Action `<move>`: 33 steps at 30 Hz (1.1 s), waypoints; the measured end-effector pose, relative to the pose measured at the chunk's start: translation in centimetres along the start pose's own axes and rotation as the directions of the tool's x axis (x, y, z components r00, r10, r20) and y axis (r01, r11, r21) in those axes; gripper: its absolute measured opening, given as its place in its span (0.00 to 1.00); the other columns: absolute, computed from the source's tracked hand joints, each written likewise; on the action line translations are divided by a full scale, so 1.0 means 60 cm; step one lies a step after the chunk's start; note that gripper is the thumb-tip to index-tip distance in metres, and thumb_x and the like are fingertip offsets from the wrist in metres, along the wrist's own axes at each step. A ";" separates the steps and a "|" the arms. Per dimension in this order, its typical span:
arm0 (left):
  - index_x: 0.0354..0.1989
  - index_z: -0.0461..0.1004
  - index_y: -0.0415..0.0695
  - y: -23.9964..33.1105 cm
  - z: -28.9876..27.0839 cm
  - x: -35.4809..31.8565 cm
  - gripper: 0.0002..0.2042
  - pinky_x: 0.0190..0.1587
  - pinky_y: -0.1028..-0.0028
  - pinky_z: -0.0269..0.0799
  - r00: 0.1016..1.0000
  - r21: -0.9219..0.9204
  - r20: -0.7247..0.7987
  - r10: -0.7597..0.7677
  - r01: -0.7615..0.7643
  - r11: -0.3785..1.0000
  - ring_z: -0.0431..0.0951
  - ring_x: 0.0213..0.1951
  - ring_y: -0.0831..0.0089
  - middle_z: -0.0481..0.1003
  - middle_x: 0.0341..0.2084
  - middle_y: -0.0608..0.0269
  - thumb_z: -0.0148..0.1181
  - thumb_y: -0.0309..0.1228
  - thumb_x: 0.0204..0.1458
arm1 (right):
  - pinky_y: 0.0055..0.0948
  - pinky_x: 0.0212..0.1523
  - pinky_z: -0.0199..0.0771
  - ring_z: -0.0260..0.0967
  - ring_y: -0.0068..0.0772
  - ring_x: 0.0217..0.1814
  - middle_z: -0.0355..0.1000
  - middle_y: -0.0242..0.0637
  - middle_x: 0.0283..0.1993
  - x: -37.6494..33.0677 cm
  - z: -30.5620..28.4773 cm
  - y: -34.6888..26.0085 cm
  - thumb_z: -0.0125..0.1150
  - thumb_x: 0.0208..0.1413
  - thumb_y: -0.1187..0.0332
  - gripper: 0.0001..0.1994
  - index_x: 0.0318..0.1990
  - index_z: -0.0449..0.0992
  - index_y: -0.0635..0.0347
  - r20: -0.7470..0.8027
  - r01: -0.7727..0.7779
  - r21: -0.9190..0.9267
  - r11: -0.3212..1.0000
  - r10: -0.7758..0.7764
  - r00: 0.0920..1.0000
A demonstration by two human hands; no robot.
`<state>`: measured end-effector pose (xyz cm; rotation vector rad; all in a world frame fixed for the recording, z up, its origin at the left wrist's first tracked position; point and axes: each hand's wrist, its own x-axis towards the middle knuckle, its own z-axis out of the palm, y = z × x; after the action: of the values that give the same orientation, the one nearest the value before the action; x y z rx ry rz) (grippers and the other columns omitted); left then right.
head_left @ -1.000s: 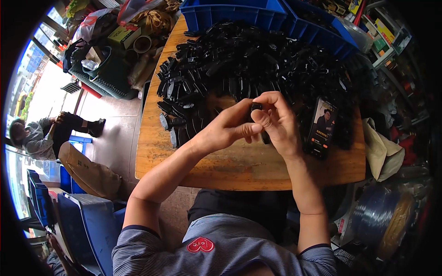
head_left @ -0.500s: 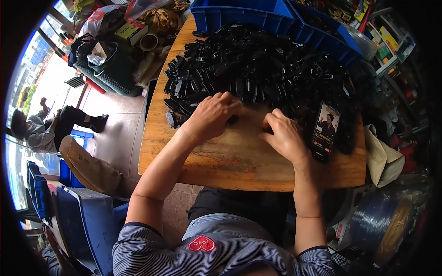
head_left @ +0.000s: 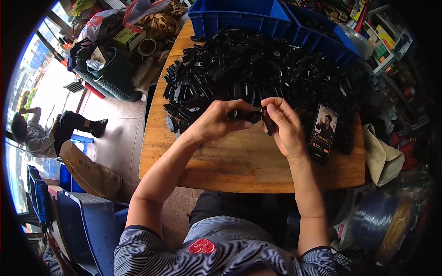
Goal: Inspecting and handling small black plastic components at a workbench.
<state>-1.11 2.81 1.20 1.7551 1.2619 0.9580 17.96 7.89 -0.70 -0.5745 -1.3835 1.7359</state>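
Observation:
Above the wooden table [head_left: 221, 161], my left hand [head_left: 212, 121] is closed around a small black plastic part [head_left: 243, 116], its exact kind unclear. Thumb and fingers of my right hand [head_left: 286, 128] pinch a slim black piece [head_left: 267, 123] right against the end of that part. Whether the two are joined cannot be made out. Just beyond both hands spreads a large heap of similar black plastic parts [head_left: 239, 60]. A phone [head_left: 325, 131] with a lit screen leans at the heap's right edge, beside my right hand.
Two blue bins [head_left: 239, 22] [head_left: 324, 39] stand behind the heap. A beige cloth [head_left: 386, 156] hangs by the table's right edge, above a wrapped spool [head_left: 377, 223]. Blue crates [head_left: 87, 225] are at lower left, and a person [head_left: 41, 138] sits farther left.
My hands have come together over the table. The left now shows a black part drawn from the heap's edge, and the right, earlier apart, pinches a slim black piece against it.

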 end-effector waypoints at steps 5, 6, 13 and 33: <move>0.42 0.72 0.38 -0.003 0.017 -0.003 0.16 0.37 0.79 0.70 0.994 -0.402 -0.028 -0.107 0.087 0.911 0.73 0.34 0.81 0.73 0.28 0.67 0.65 0.29 0.45 | 0.18 0.30 0.62 0.61 0.17 0.29 0.67 0.25 0.30 -0.001 0.006 0.000 0.54 0.57 0.65 0.09 0.42 0.71 0.59 0.014 0.014 0.107 0.994 -0.015 1.000; 0.42 0.72 0.37 -0.003 0.017 -0.002 0.16 0.37 0.79 0.71 0.995 -0.445 -0.024 -0.098 0.077 0.892 0.73 0.34 0.81 0.74 0.29 0.65 0.65 0.29 0.44 | 0.19 0.30 0.63 0.62 0.18 0.29 0.68 0.26 0.31 -0.001 0.005 -0.001 0.56 0.56 0.65 0.10 0.42 0.71 0.58 0.032 0.015 0.143 0.990 -0.020 0.999; 0.40 0.73 0.37 0.010 0.011 -0.008 0.14 0.40 0.80 0.69 0.996 -0.385 -0.080 -0.046 0.012 0.923 0.73 0.36 0.80 0.74 0.33 0.66 0.65 0.27 0.44 | 0.21 0.26 0.70 0.67 0.22 0.24 0.69 0.26 0.31 0.007 -0.012 0.001 0.62 0.50 0.66 0.14 0.44 0.71 0.56 0.232 -0.271 0.345 0.899 0.198 0.952; 0.44 0.69 0.38 -0.018 -0.020 0.010 0.16 0.43 0.75 0.72 0.951 -0.612 -0.284 -0.121 -0.083 0.787 0.76 0.40 0.71 0.75 0.37 0.55 0.61 0.23 0.45 | 0.31 0.30 0.67 0.67 0.28 0.26 0.68 0.34 0.24 -0.011 -0.055 -0.028 0.70 0.36 0.64 0.16 0.27 0.70 0.62 -0.017 -0.026 -0.985 0.170 0.056 0.998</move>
<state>-2.45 3.82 0.82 1.0937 0.9757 1.4824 21.37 9.32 -0.17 -1.2878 -2.4903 0.5407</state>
